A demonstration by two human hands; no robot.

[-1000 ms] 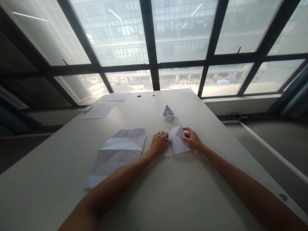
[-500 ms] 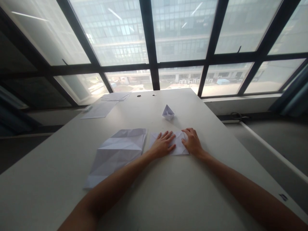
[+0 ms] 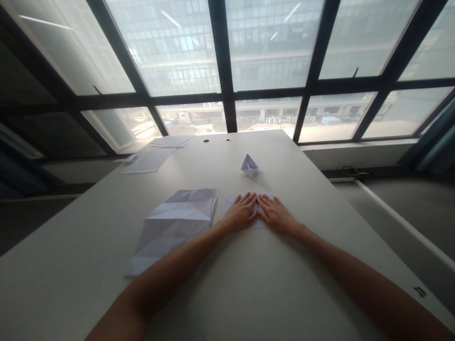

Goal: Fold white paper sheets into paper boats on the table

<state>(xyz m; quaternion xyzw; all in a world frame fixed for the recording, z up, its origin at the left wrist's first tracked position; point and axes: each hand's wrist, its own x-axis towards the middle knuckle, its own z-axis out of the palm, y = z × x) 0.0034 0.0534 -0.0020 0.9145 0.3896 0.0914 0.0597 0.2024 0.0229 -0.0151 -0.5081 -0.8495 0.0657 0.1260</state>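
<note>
A folded sheet of white paper (image 3: pixel 228 203) lies flat on the white table, mostly hidden beneath both hands. My left hand (image 3: pixel 241 213) rests flat on its middle, fingers stretched out. Beside it my right hand (image 3: pixel 275 214) presses flat on the paper's right part, its fingers extended, and the fingertips of the two hands meet or nearly meet. Just beyond the hands stands a small folded paper boat (image 3: pixel 249 166). To the left, close to my left forearm, is a larger creased sheet of paper (image 3: pixel 177 218).
Several flat paper sheets (image 3: pixel 151 161) lie at the table's far left. Two small round holes, one of them a dark hole (image 3: pixel 206 141), sit near the far edge of the white table (image 3: pixel 227 284). Windows with dark frames (image 3: pixel 231 111) rise behind it.
My right hand has moved left from the paper's right edge and flattened onto it, coming up against my left hand. The left hand has stayed nearly in place.
</note>
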